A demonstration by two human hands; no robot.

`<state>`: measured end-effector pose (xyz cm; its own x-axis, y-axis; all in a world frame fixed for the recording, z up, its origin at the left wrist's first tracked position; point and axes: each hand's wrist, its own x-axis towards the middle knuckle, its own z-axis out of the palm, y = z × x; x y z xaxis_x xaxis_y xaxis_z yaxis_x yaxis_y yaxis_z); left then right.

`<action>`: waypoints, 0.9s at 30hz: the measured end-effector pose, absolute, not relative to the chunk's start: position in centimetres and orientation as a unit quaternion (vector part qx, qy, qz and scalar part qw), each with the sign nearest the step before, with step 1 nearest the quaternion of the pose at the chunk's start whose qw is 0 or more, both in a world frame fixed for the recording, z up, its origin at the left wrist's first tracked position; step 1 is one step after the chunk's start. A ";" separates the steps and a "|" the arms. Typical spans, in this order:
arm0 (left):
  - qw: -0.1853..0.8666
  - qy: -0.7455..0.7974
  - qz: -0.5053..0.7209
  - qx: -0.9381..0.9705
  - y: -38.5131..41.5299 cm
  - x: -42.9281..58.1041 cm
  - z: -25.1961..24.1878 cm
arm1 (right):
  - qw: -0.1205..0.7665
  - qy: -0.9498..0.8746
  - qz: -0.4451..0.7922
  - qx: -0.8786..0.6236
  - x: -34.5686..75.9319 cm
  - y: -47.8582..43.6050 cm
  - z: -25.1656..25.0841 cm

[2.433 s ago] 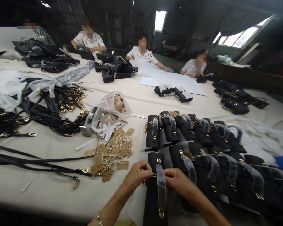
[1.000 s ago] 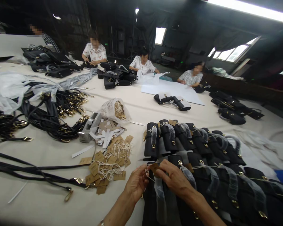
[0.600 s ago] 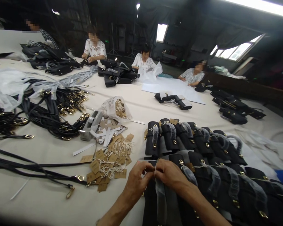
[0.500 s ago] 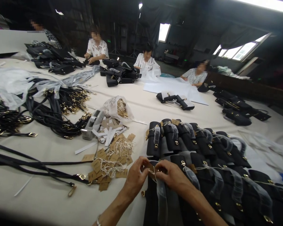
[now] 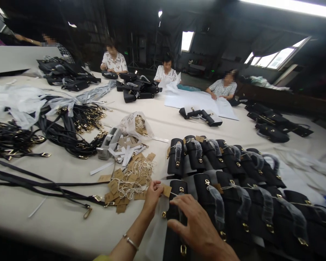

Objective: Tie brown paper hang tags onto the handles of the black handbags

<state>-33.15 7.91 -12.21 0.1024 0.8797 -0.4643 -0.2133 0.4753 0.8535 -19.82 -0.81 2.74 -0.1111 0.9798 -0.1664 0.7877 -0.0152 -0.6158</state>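
Observation:
My left hand (image 5: 153, 197) pinches the edge of a brown card tag (image 5: 167, 191) beside the top of the nearest black handbag (image 5: 171, 241). A pale string runs from the tag across the bag's top. Over that bag, my right hand (image 5: 195, 223) has thumb and fingers spread apart and hides much of the flap and the wrapped handle. Whether its fingertips touch the string or bag, I cannot tell. Gold fittings show on the bag. Just left of my left hand lies a heap of brown tags (image 5: 130, 183) with white strings.
Rows of black handbags (image 5: 243, 197) with wrapped handles fill the right side. Black straps (image 5: 57, 139) with gold clasps lie at left. A grey tape dispenser (image 5: 108, 143) and a clear bag of tags (image 5: 136, 125) stand mid-table. Several people (image 5: 222, 88) work across the table.
My left hand has moved slightly left, drawing the tag to the bag's left side. My right hand has let go and opened, moving down over the bag.

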 end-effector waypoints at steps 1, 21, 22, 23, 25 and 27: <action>0.660 0.540 0.414 0.319 7.5 -33.5 -12.0 | 0.157 -0.690 0.299 -0.640 -19.9 -1.1 2.6; 0.686 0.427 0.394 0.437 -7.0 -31.7 -13.5 | 0.291 -0.674 0.227 -0.640 -16.4 -1.5 -3.8; 0.696 0.413 0.395 0.435 -6.7 -31.0 -14.2 | 0.299 -0.679 0.214 -0.636 -16.2 -1.4 -4.0; 0.705 0.401 0.395 0.431 -6.2 -30.3 -14.9 | 0.308 -0.680 0.201 -0.634 -16.0 -1.2 -4.2; 0.717 0.391 0.382 0.433 -5.1 -29.3 -16.2 | 0.325 -0.671 0.171 -0.644 -15.6 -0.8 -4.4; 0.709 0.395 0.351 0.466 -3.8 -28.6 -16.8 | 0.334 -0.651 0.140 -0.667 -15.2 -0.2 -4.4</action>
